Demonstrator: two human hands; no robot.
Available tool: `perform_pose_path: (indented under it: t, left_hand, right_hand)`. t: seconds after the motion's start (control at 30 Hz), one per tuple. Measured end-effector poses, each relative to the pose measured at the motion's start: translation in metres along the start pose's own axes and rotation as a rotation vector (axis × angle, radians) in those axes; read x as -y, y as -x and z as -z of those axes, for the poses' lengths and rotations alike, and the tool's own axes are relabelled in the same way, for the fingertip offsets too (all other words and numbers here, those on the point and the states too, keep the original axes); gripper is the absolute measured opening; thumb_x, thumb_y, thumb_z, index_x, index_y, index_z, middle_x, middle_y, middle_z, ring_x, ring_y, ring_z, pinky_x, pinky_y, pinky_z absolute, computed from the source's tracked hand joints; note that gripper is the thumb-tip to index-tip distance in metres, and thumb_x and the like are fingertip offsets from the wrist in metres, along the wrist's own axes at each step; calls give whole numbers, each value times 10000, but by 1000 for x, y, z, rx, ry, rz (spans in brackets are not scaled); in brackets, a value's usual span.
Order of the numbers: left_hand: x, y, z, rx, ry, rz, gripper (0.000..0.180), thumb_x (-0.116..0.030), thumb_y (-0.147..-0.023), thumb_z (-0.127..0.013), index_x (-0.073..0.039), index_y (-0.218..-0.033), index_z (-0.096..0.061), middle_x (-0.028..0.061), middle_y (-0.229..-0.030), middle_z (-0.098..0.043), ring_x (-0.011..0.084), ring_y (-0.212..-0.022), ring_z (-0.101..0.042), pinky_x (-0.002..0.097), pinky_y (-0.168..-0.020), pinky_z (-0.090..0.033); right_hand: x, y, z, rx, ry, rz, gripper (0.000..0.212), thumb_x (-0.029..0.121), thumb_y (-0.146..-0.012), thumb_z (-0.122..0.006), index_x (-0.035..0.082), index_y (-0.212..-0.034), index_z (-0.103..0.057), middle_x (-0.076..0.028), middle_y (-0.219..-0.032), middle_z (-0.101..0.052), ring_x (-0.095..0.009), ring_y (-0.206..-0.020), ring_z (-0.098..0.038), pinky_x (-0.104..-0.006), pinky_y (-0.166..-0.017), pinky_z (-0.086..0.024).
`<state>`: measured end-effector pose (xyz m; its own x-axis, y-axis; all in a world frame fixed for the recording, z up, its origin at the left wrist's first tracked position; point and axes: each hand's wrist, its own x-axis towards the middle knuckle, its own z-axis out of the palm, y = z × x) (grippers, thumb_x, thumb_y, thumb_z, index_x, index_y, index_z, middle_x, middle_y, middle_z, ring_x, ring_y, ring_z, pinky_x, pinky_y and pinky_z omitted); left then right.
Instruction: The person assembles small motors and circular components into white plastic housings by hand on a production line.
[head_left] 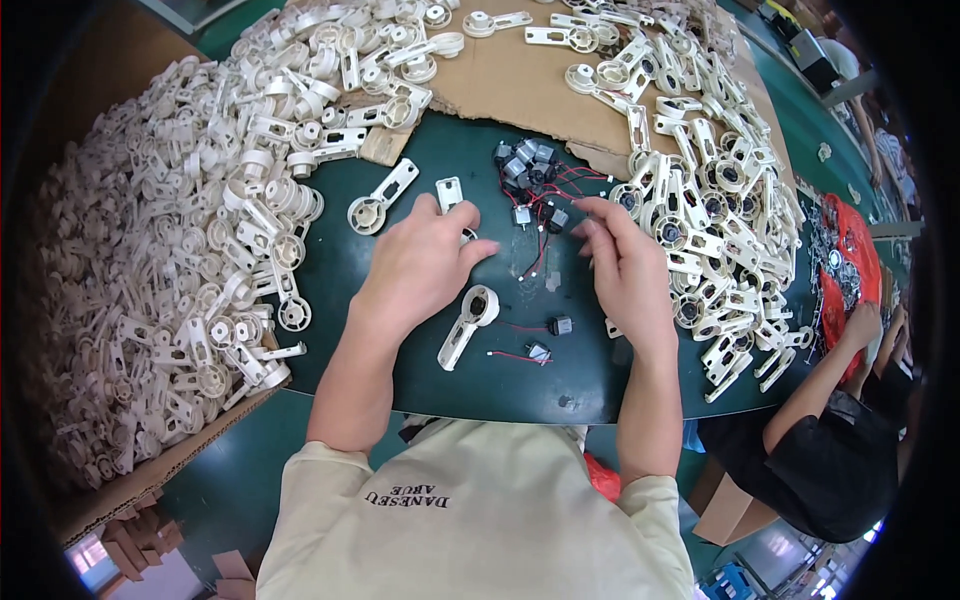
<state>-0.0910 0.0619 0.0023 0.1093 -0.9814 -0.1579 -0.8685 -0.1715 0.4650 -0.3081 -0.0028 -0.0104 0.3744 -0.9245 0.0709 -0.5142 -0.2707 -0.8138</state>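
Note:
My left hand (425, 258) is closed on a white plastic arm-shaped housing (448, 192). Its slotted end sticks out past my fingers, and most of the round end is hidden under them. My right hand (630, 265) hovers beside a cluster of small silver motors (525, 165) with red and black wires. Its fingers are curled but apart, and I see nothing between them. A loose white housing (368, 214) lies beyond my left hand. Nearer me rests another housing (468, 325) with a dark part in its ring, beside two single motors, one grey (561, 325) and one silver (539, 352).
A large heap of white housings (170, 250) fills the left side in a cardboard box. More housings with dark inserts (720, 210) are piled at right. Cardboard (510, 85) covers the far table. A person in black (810, 440) works at right by a red bag (850, 250).

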Motion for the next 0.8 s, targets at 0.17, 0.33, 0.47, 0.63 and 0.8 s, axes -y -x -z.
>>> perform_pose_path:
  t: [0.17, 0.33, 0.47, 0.63, 0.8]
  left_hand:
    - [11, 2, 6, 64, 47, -22, 277, -233, -863, -715, -112, -1093, -620, 125, -894, -568, 302, -788, -619, 413, -722, -492]
    - [9, -6, 20, -19, 351, 37, 303, -154, -864, -715, -40, -1087, -544, 98, -933, -595, 173, -798, -646, 301, -688, -497]
    - [10, -13, 11, -115, 875, 33, 390, -167, -853, -735, 17, -1094, -489, 135, -1085, -618, 171, -813, -672, 285, -682, -524]
    - [14, -25, 10, 18, 1375, -10, 476, -38, -941, -584, 49, -1375, -409, 192, -1263, -582, 275, -1055, -656, 402, -933, -553]
    - [20, -24, 7, 172, 1544, -114, 429, -113, -990, -507, 63, -1375, -444, 259, -1362, -523, 389, -1192, -591, 444, -993, -519]
  right_hand:
    - [-5, 1, -19, 15, 431, 391, 362, -64, -759, -589, 69, -1086, -667, -189, -1145, -582, -349, -1029, -575, -431, -867, -502]
    - [-1, 1, -18, 99, 442, 285, 259, 13, -814, -659, 53, -1068, -633, -150, -1075, -604, -326, -954, -582, -421, -824, -500]
    - [0, 3, -12, 164, 148, 75, 225, 60, -849, -690, 33, -1063, -624, -130, -932, -623, -271, -831, -624, -375, -744, -509]
    - [5, 15, 6, 196, -507, 28, 258, 52, -879, -708, -14, -1112, -618, -43, -893, -663, -97, -810, -649, -240, -719, -511]
    - [19, 20, 4, 258, -839, 1, 250, 16, -911, -674, -14, -1146, -594, -34, -997, -647, -77, -881, -639, -236, -782, -529]
